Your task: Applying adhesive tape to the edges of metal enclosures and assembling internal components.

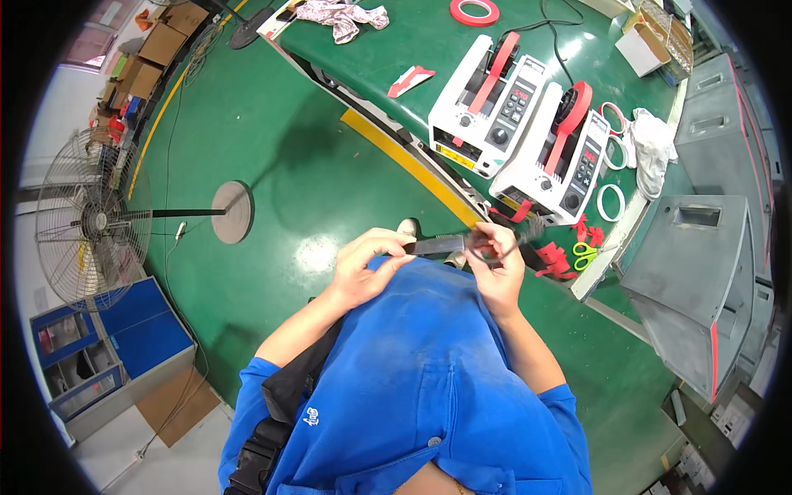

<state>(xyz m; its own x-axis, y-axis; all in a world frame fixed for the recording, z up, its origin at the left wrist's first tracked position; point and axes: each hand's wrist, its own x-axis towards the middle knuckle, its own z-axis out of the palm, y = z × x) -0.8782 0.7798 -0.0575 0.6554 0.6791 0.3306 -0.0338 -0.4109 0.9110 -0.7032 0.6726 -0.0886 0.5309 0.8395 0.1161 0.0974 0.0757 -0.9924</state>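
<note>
In front of my chest, a short flat dark-grey strip point(439, 245) spans the gap between my two hands. My left hand point(367, 266) pinches its left end between thumb and fingers. At its other end my right hand point(497, 266) is closed, with a thin dark loop point(487, 252) around the fingertips; blur hides its exact kind. Just beyond my right hand, on the green table, stand two white tape dispensers, the nearer one point(554, 157) and the farther one point(487, 107), both loaded with red tape. Red tape pieces point(554, 260) and yellow-green scissors point(584, 256) lie near the table's corner.
Tape rings point(611, 203) and a white cloth point(652, 153) lie right of the dispensers. A red tape roll point(474, 11) sits farther back. Grey metal cabinets point(685, 272) stand at right. To the left are a pedestal fan point(95, 216), its cable and a blue-topped cabinet point(153, 334).
</note>
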